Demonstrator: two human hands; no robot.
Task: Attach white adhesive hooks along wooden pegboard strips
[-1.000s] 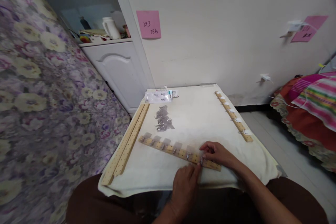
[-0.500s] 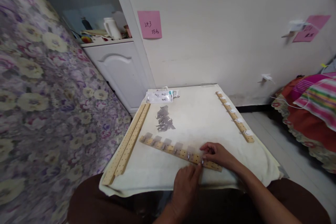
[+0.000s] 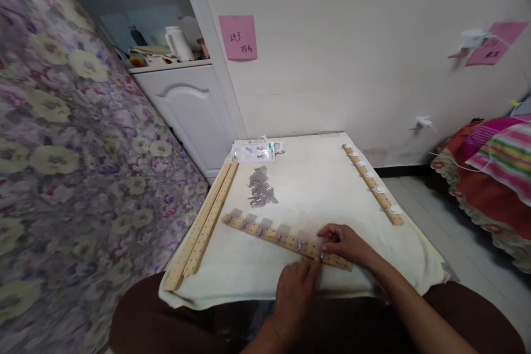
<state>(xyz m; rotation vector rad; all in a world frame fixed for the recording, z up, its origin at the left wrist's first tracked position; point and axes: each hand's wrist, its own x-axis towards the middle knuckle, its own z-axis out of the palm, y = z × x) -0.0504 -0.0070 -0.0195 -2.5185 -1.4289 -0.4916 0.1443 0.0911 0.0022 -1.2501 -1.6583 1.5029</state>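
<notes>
A wooden strip with rows of holes (image 3: 271, 233) lies slantwise near the front of the cloth-covered table. Several small metal clips with clear grey tabs (image 3: 263, 228) sit along it. My left hand (image 3: 296, 287) is at the strip's near edge, fingers curled and index fingertip pressed by the rightmost metal clip (image 3: 322, 255). From the far side, my right hand (image 3: 344, 244) pinches at this same clip, thumb and index finger closed; its tab is mostly hidden by the fingers. Beyond the strip, a loose pile of similar clips with grey tabs (image 3: 259, 188) rests on the cloth.
Two more holed wooden strips (image 3: 205, 218) run along the table's left side. At the right edge lies a strip bearing clips with white round tabs (image 3: 373, 185). Flat clear packets (image 3: 253, 151) are at the back left. A floral curtain (image 3: 83, 177) hangs at left.
The view has shifted slightly. Both hands stay at the rightmost clip on the strip, with hardly any visible movement.
</notes>
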